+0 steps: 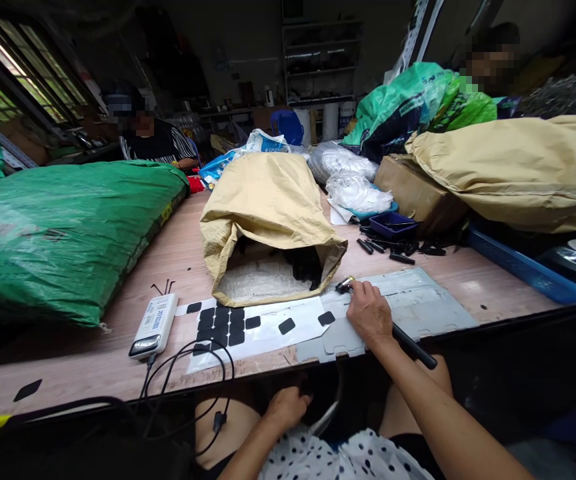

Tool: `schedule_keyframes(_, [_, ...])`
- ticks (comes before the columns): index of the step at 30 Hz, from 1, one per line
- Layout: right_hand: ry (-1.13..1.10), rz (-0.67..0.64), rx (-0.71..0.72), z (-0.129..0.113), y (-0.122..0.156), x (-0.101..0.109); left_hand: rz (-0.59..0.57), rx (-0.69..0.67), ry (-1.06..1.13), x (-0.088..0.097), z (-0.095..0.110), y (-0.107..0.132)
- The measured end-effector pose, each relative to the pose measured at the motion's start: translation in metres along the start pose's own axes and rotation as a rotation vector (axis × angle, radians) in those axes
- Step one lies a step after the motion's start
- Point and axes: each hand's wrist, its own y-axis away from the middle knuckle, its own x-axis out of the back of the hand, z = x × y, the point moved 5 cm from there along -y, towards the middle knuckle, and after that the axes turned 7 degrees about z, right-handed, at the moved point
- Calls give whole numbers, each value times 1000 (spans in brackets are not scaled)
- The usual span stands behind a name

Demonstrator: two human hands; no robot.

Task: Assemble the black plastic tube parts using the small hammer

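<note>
My right hand (369, 312) is wrapped round a black-handled tool (415, 347) that lies slantwise over the front of the table. Its shiny metal end sticks out past my fingers, and I cannot make out its exact kind. Beneath that hand lies a grey sheet (431, 300). Below the table edge, over my lap, my left hand (288, 408) has curled fingers; whatever they may hold is lost in the dark. To the left of my right hand, black rounded square pads (221, 323) rest on white paper (268, 317). An open beige sack (271, 200) with black things inside stands behind them.
A white power bank (154, 325) with black cables (188, 350) sits left of the pads. A green sack (68, 233) bulges at the left. Black tubular parts (402, 258), a dark blue tray (393, 225) and a cardboard box (418, 190) stand at right. Two people are beyond.
</note>
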Motion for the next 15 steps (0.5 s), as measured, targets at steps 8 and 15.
schedule_keyframes(8, [16,14,9,0,0,-2,-155,-298,430,96,122,-16])
schedule_keyframes(15, [14,16,23,-1,-1,1,670,7,79,187,132,-127])
